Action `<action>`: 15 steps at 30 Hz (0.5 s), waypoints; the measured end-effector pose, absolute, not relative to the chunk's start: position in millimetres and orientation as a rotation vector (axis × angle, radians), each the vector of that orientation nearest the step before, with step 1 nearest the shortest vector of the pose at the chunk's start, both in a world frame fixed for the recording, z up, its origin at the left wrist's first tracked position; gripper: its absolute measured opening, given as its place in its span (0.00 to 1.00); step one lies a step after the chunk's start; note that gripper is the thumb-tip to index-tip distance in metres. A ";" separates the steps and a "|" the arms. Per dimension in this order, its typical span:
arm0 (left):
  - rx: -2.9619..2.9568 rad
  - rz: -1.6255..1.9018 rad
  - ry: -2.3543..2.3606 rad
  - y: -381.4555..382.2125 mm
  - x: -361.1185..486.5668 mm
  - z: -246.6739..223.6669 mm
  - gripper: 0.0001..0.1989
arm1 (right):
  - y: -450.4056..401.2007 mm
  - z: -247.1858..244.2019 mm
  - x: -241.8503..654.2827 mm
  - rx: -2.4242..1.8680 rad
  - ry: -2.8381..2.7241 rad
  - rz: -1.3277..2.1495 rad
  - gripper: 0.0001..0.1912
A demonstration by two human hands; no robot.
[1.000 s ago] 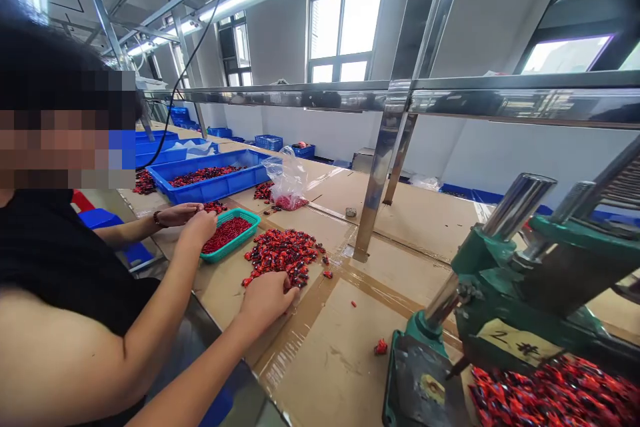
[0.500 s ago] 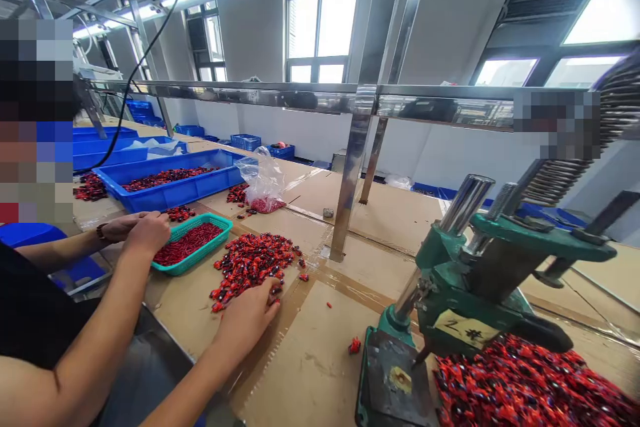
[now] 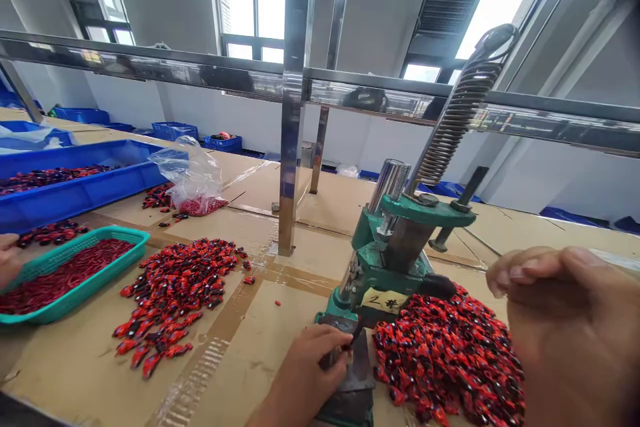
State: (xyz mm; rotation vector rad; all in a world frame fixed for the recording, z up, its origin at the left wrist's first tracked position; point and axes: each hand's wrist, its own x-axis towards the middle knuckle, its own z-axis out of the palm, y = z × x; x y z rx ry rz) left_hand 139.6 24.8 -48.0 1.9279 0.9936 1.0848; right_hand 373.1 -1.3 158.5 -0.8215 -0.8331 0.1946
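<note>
My left hand [image 3: 317,363] is at the base of a green hand press [image 3: 395,273], its thumb and fingertips pinched just under the ram. A small dark piece shows between them, mostly hidden by the fingers. My right hand [image 3: 565,300] is raised at the right, its fingers loosely bent around a hollow with nothing visible inside. It is apart from the press's spring-wrapped lever [image 3: 453,117]. A heap of small red-and-black parts [image 3: 450,353] lies right of the press. Another pile of such parts [image 3: 185,287] spreads over the cardboard to its left.
At the left edge, another person's hand [image 3: 7,260] is over a green basket [image 3: 127,235] of thin red pieces. Behind are a long blue tray [image 3: 125,177] of parts and a clear plastic bag [image 3: 193,170]. A metal post [image 3: 293,147] stands on the table [image 3: 240,380].
The view has turned right. My left hand has moved from the left pile to the press base. My right hand has come into view. The loose part beside the press is no longer visible.
</note>
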 end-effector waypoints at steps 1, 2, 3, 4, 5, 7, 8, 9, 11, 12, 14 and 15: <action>1.969 1.087 0.954 28.1 138.1 -48.2 0.14 | -2.7 157.9 371.4 -0.833 -0.849 0.177 0.13; 1.997 1.079 0.921 31.0 135.5 -48.4 0.14 | -5.0 156.8 370.5 -0.845 -0.870 0.165 0.13; 2.021 1.062 0.895 33.3 132.6 -48.8 0.15 | -7.7 155.4 370.3 -0.857 -0.893 0.161 0.13; 2.049 1.040 0.871 35.0 129.7 -49.1 0.16 | -10.0 154.2 370.4 -0.867 -0.911 0.156 0.13; 2.082 1.019 0.847 36.0 127.4 -49.3 0.18 | -11.2 153.6 370.8 -0.873 -0.924 0.147 0.13; 2.144 0.990 0.803 36.4 124.8 -49.1 0.21 | -8.5 154.9 371.8 -0.875 -0.922 0.119 0.13; 2.162 0.982 0.795 36.1 124.5 -48.8 0.22 | -3.7 156.9 372.7 -0.866 -0.910 0.097 0.13; 2.172 0.978 0.799 35.6 124.6 -48.4 0.21 | 3.4 159.6 374.0 -0.855 -0.893 0.076 0.12; 2.182 0.974 0.827 35.0 125.8 -47.8 0.18 | 24.0 166.3 377.7 -0.877 -0.844 0.075 0.12; 2.196 0.971 0.845 35.1 126.4 -47.8 0.16 | 36.4 170.0 380.1 -0.922 -0.825 0.110 0.12; 2.251 0.959 0.889 36.3 127.4 -48.5 0.13 | 62.5 177.4 385.0 -1.065 -0.796 0.299 0.15; 2.272 0.950 0.922 37.3 127.6 -49.1 0.14 | 74.9 181.0 387.5 -1.143 -0.774 0.479 0.17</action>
